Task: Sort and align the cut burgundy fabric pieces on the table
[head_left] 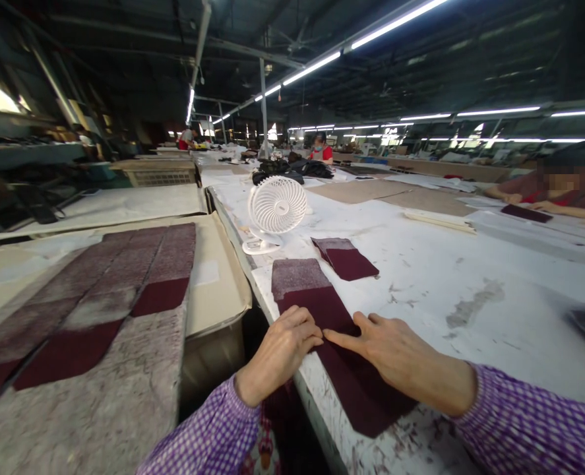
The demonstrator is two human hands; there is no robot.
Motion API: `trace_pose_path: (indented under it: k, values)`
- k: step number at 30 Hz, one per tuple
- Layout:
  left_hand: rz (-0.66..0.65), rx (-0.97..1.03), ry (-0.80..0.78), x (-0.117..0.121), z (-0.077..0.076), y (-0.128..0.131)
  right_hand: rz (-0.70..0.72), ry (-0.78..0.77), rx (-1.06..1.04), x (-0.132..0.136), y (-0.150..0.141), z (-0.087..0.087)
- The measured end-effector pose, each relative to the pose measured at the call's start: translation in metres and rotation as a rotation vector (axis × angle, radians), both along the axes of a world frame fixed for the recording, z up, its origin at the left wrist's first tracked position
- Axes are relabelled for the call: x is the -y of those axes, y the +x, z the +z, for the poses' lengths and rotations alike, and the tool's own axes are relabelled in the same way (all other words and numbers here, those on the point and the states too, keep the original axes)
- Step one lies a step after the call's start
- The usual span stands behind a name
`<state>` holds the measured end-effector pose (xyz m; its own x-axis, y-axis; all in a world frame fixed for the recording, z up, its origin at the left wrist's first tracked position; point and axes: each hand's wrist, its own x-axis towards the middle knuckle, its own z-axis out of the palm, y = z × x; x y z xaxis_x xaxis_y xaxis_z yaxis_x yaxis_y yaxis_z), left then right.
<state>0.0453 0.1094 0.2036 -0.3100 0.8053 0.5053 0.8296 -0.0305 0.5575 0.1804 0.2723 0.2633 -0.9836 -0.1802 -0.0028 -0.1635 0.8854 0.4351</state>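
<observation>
A long maroon fabric piece [329, 307] lies at the near edge of the white worktable, its far end greyish and mottled. My left hand [289, 346] has its fingers bent and pressed together on the piece's left edge, pinching it. From the right, my right hand [396, 353] rests on the same piece with thumb and forefinger stretched apart, one tip almost meeting my left fingertips. Its remaining fingers are partly hidden. Just beyond lies a smaller maroon piece [349, 262] with a greyish band along its far side.
A white clip fan [277, 206] stands at the table's [435, 277] left edge. Across a gap, a lower surface holds rows of overlapping maroon pieces [161, 297]. At right, a co-worker's hands [542, 206] are by a dark piece. Black items [292, 168] lie farther back.
</observation>
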Motion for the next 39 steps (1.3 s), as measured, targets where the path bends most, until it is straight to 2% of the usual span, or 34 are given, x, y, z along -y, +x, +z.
trace_pose_path:
  k: [4,7,9,13,15,17,23,25,28,30,31,34,36,37,39]
  values:
    - [-0.039,0.162,0.037,0.014,0.002,-0.010,0.032,0.041,-0.064,0.006,0.001,-0.010]
    - [-0.013,0.228,0.025,0.021,0.002,-0.011,0.003,-0.036,-0.068,0.001,-0.001,-0.007]
    - [0.012,0.202,-0.013,0.023,0.004,-0.007,-0.051,-0.202,-0.030,-0.008,-0.007,-0.001]
    - [0.047,0.073,-0.091,0.022,0.011,-0.001,-0.196,-0.648,0.176,-0.030,-0.020,0.010]
    - [0.076,0.004,-0.140,0.020,0.016,0.002,-0.187,-0.752,0.235,-0.042,-0.024,0.015]
    - [0.097,-0.077,-0.177,0.017,0.019,0.006,-0.169,-0.784,0.239,-0.055,-0.024,0.020]
    - [0.182,-0.386,-0.207,0.002,0.017,0.016,-0.423,-0.744,0.263,-0.120,-0.012,0.023]
    - [0.250,-0.274,-0.176,-0.001,0.015,0.012,-0.467,-0.642,0.207,-0.141,-0.006,0.021]
    - [0.352,0.152,-0.090,-0.003,0.016,0.000,-0.534,-0.301,0.000,-0.156,0.002,0.019]
    - [0.351,0.366,-0.051,-0.002,0.016,-0.007,-0.504,-0.133,-0.141,-0.146,0.001,0.021]
    - [0.345,0.415,-0.041,-0.003,0.017,-0.009,-0.446,-0.136,-0.178,-0.134,-0.002,0.023]
    - [0.366,0.409,-0.024,-0.007,0.016,-0.009,-0.117,-0.425,-0.153,-0.082,-0.019,0.023]
    - [0.356,0.461,0.035,-0.009,0.015,-0.009,0.075,-0.544,-0.092,-0.047,-0.032,0.016]
    - [0.334,0.596,0.116,-0.009,0.014,-0.011,0.103,-0.566,-0.073,-0.033,-0.037,0.011]
    - [0.286,1.010,0.367,-0.003,0.012,-0.023,0.121,-0.546,-0.079,-0.016,-0.043,0.000]
